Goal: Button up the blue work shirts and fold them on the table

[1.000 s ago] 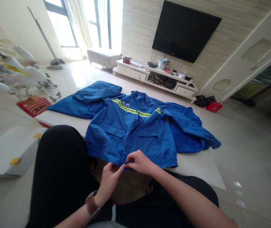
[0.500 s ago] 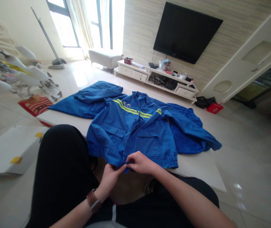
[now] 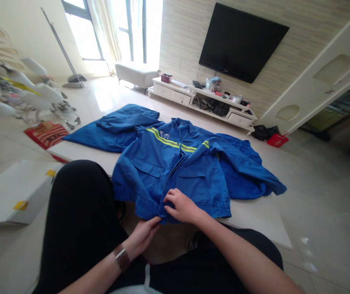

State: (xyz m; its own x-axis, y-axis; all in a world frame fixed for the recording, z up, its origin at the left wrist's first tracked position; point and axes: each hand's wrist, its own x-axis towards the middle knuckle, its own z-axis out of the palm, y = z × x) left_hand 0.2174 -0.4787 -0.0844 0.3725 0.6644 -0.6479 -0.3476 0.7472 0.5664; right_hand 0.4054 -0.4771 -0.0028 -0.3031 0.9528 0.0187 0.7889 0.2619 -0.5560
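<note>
A blue jacket (image 3: 190, 183) with yellow-green stripes lies front up on a low white board, its collar away from me and its sleeves spread to both sides. My left hand (image 3: 146, 233), below a brown-strapped watch (image 3: 121, 257), pinches the jacket's bottom hem near the front opening. My right hand (image 3: 181, 206) is over the lower front beside the opening, its fingers curled and apart, with nothing seen between them. More blue cloth (image 3: 101, 132) lies under and beside the sleeves.
My knees (image 3: 83, 196) flank the white board (image 3: 273, 220). A white panel with yellow pieces (image 3: 12, 192) and a red bag (image 3: 48, 136) are at the left. Beyond stand a low TV cabinet (image 3: 169, 94) and a grey bench (image 3: 135, 73); another red bag (image 3: 277, 139) is at the right.
My right hand has let go of the hem and moved slightly up onto the jacket front. My left hand has turned and shifted slightly down, still at the hem.
</note>
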